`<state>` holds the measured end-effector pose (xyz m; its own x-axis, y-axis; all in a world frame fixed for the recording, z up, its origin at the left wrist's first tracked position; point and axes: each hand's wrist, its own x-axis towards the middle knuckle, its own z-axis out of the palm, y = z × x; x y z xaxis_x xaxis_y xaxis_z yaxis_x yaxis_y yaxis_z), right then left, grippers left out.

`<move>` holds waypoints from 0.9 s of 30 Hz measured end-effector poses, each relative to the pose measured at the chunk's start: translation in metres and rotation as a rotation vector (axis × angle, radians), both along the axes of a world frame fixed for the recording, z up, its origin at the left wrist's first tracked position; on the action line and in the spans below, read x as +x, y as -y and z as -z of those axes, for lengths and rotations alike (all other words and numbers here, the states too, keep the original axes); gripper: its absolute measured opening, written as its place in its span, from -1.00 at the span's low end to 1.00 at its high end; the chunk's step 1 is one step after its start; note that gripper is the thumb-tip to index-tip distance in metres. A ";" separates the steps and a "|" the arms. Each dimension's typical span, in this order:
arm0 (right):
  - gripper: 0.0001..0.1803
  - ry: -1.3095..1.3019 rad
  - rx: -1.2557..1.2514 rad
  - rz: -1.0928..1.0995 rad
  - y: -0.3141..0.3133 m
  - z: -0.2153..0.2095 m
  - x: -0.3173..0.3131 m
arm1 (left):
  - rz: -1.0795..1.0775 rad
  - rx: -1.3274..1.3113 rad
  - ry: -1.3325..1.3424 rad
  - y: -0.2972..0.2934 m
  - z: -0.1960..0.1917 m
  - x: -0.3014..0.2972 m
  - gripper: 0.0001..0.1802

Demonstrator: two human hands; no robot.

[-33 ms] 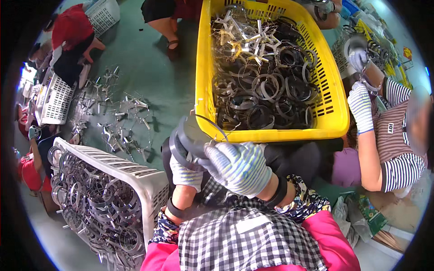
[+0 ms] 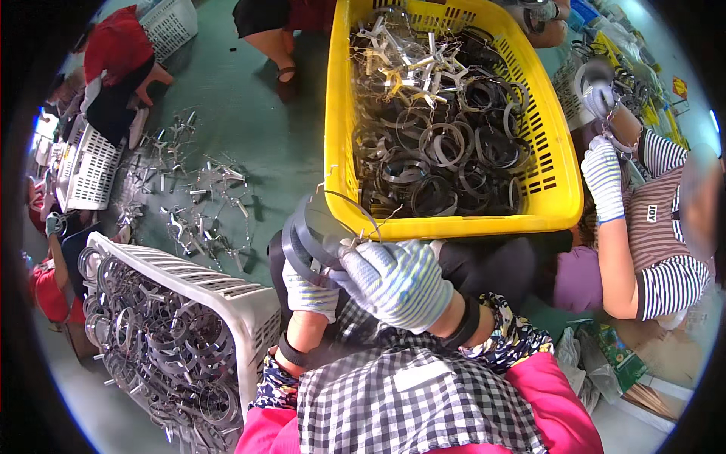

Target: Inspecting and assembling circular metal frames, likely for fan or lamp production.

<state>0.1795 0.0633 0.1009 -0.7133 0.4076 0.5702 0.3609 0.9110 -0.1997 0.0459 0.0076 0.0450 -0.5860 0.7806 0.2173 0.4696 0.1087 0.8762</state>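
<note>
In my left hand [image 2: 310,291] a dark grey metal ring band [image 2: 300,231] is held upright, with its gloved fingers partly hidden behind the band. My right hand [image 2: 401,284], in a striped white knit glove, has its fingers pinched together at the ring's near side. A thin wire runs from around the ring to the basket rim. Just beyond both hands stands a yellow basket [image 2: 454,225], holding many dark rings [image 2: 446,144] and a heap of silver three-armed metal pieces [image 2: 423,68]. What the right fingertips grip exactly is hard to see.
A whitish basket [image 2: 249,299] full of rings with metal fittings stands at my left. More silver pieces [image 2: 200,219] lie scattered on the green floor. On the right, a co-worker in a striped top [image 2: 658,212] handles a ring. Other people sit beside baskets at far left.
</note>
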 end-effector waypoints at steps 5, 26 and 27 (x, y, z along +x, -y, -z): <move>-0.66 -0.158 -0.386 -0.292 -0.052 -0.023 0.013 | -0.039 -0.012 -0.009 0.007 0.012 -0.018 -0.47; -0.75 0.503 -0.477 -0.016 -0.176 0.053 0.070 | 0.048 0.093 0.948 0.011 0.024 -0.040 -0.60; -0.76 0.475 -0.448 -0.002 -0.167 0.044 0.075 | 0.092 0.137 0.935 0.006 0.021 -0.034 -0.61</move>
